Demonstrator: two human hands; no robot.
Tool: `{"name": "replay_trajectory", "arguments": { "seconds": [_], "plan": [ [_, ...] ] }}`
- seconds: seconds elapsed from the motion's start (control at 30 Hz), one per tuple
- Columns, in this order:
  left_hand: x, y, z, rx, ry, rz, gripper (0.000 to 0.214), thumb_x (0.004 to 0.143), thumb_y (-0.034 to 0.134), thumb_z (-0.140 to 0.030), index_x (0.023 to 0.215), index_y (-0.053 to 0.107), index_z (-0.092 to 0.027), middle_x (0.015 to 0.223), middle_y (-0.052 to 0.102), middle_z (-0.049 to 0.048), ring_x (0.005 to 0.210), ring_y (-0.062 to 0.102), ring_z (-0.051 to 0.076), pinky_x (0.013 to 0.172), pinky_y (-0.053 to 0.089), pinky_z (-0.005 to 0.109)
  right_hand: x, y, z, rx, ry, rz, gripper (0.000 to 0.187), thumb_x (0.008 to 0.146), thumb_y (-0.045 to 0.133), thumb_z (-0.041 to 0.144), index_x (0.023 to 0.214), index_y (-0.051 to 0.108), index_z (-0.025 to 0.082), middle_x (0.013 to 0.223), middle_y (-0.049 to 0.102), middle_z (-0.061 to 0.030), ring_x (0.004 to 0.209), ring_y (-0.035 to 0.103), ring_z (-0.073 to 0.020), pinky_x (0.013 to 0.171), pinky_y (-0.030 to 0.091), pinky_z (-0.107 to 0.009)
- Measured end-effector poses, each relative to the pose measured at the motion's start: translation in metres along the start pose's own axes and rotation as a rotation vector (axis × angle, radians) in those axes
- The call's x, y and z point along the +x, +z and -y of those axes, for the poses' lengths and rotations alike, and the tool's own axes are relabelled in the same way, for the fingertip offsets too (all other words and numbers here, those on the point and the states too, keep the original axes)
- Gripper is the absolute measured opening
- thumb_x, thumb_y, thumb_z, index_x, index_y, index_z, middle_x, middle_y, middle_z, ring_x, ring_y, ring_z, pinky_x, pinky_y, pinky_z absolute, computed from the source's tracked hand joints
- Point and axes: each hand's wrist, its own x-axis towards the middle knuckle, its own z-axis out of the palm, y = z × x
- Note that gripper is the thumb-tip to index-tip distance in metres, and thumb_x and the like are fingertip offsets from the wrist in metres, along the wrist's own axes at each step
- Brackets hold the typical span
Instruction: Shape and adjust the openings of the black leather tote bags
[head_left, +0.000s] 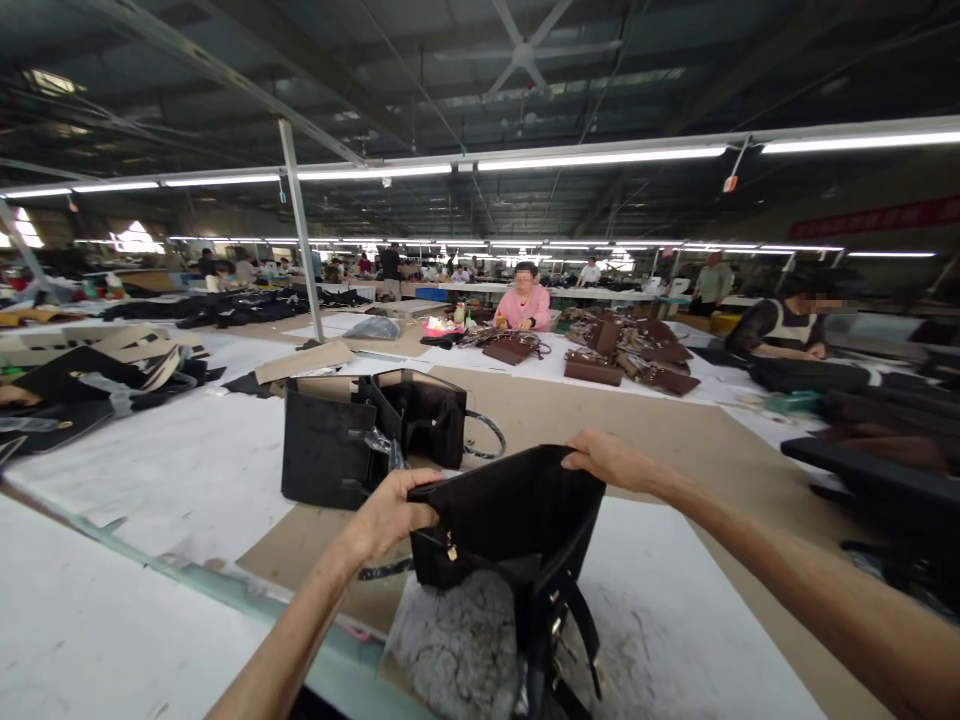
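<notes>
A black handbag [510,510] stands with its mouth spread between my two hands, over a grey, stone-like block [469,640] on the table. My left hand [401,512] grips the bag's left upper edge, thumb on the inner side near a small gold zipper pull [451,550]. At the far right corner of the rim, my right hand [604,460] pinches the edge. A strap with metal fittings [574,610] hangs on the bag's near right side. The block's right part is hidden behind the bag.
Behind my left hand stand two more black bags [326,440] with plastic-wrapped handles. Brown bag pieces [630,350] lie in a heap farther back. Black pieces [82,390] pile up at left. Across the table sits a person in pink [523,300]; a metal post [300,230] rises at left.
</notes>
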Motion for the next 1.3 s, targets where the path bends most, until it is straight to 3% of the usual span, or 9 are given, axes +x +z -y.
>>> {"name": "replay_trajectory", "arguments": {
  "seconds": [0.1, 0.23, 0.53, 0.8, 0.9, 0.97, 1.03, 1.17, 1.3],
  "plan": [
    [0.001, -0.011, 0.000, 0.009, -0.032, 0.044, 0.028, 0.056, 0.054, -0.009, 0.083, 0.060, -0.012, 0.065, 0.057, -0.0023, 0.058, 0.050, 0.011, 0.054, 0.035, 0.019, -0.002, 0.002, -0.013, 0.010, -0.023, 0.021, 0.023, 0.078, 0.046, 0.028, 0.060, 0.053, 0.017, 0.056, 0.053, 0.0004, 0.056, 0.051, -0.0145, 0.048, 0.030, -0.022],
    [0.000, -0.010, 0.004, -0.026, 0.003, 0.045, 0.030, 0.059, 0.058, -0.014, 0.089, 0.061, -0.013, 0.071, 0.058, -0.0023, 0.064, 0.050, 0.011, 0.059, 0.036, 0.019, 0.000, 0.007, -0.018, 0.025, -0.065, -0.008, 0.022, 0.077, 0.047, 0.032, 0.061, 0.053, 0.018, 0.057, 0.054, 0.0013, 0.057, 0.051, -0.0153, 0.050, 0.031, -0.024],
    [0.001, -0.011, 0.014, -0.032, 0.090, -0.053, 0.036, 0.060, 0.065, -0.024, 0.095, 0.064, -0.014, 0.084, 0.063, 0.0009, 0.082, 0.054, 0.017, 0.076, 0.039, 0.024, 0.006, 0.011, -0.021, 0.301, -0.087, 0.009, 0.025, 0.071, 0.053, 0.039, 0.058, 0.057, 0.018, 0.054, 0.052, 0.0013, 0.056, 0.049, -0.0169, 0.052, 0.035, -0.025],
    [-0.001, -0.004, 0.015, 0.122, 0.144, -0.145, 0.033, 0.074, 0.054, -0.030, 0.101, 0.064, -0.014, 0.093, 0.064, 0.0020, 0.089, 0.053, 0.019, 0.080, 0.038, 0.025, 0.010, 0.012, -0.023, 0.153, -0.068, 0.059, 0.026, 0.077, 0.044, 0.037, 0.062, 0.056, 0.019, 0.059, 0.055, 0.0010, 0.059, 0.051, -0.0189, 0.053, 0.034, -0.027],
    [-0.003, -0.002, 0.011, 0.171, 0.157, -0.127, 0.035, 0.079, 0.049, -0.035, 0.105, 0.062, -0.016, 0.095, 0.064, 0.0017, 0.091, 0.053, 0.020, 0.081, 0.038, 0.025, 0.007, 0.012, -0.016, 0.067, -0.072, -0.024, 0.021, 0.074, 0.051, 0.034, 0.087, 0.061, 0.021, 0.079, 0.062, -0.0015, 0.077, 0.055, -0.0243, 0.065, 0.039, -0.032],
    [-0.003, -0.002, 0.009, 0.180, 0.159, -0.117, 0.035, 0.080, 0.050, -0.037, 0.106, 0.062, -0.017, 0.094, 0.064, 0.0014, 0.091, 0.053, 0.019, 0.081, 0.038, 0.025, 0.004, 0.011, -0.007, 0.031, -0.085, -0.110, 0.045, 0.070, 0.057, 0.030, 0.114, 0.051, 0.023, 0.103, 0.059, -0.0043, 0.094, 0.051, -0.0272, 0.079, 0.038, -0.037],
    [-0.003, -0.002, 0.009, 0.164, 0.162, -0.112, 0.037, 0.080, 0.050, -0.038, 0.107, 0.061, -0.016, 0.095, 0.064, 0.0016, 0.091, 0.053, 0.019, 0.081, 0.038, 0.024, 0.002, 0.010, 0.004, 0.031, -0.148, -0.168, 0.058, 0.069, 0.059, 0.025, 0.124, 0.041, 0.024, 0.117, 0.052, -0.0050, 0.104, 0.047, -0.0265, 0.088, 0.033, -0.039],
    [-0.002, -0.001, 0.011, 0.151, 0.172, -0.115, 0.038, 0.080, 0.050, -0.039, 0.108, 0.060, -0.015, 0.095, 0.064, 0.0022, 0.091, 0.054, 0.019, 0.081, 0.039, 0.024, 0.005, 0.011, 0.023, 0.157, -0.384, -0.161, 0.048, 0.070, 0.054, 0.014, 0.116, 0.047, 0.026, 0.119, 0.049, -0.0008, 0.107, 0.044, -0.0211, 0.092, 0.033, -0.035],
    [-0.001, -0.001, 0.013, 0.168, 0.178, -0.134, 0.038, 0.078, 0.052, -0.039, 0.106, 0.061, -0.015, 0.094, 0.064, 0.0022, 0.089, 0.054, 0.019, 0.079, 0.039, 0.023, 0.014, 0.016, 0.033, 0.192, -0.503, -0.174, 0.034, 0.072, 0.054, 0.012, 0.104, 0.055, 0.023, 0.127, 0.041, -0.0020, 0.114, 0.038, -0.0212, 0.099, 0.027, -0.036]
  ]
}}
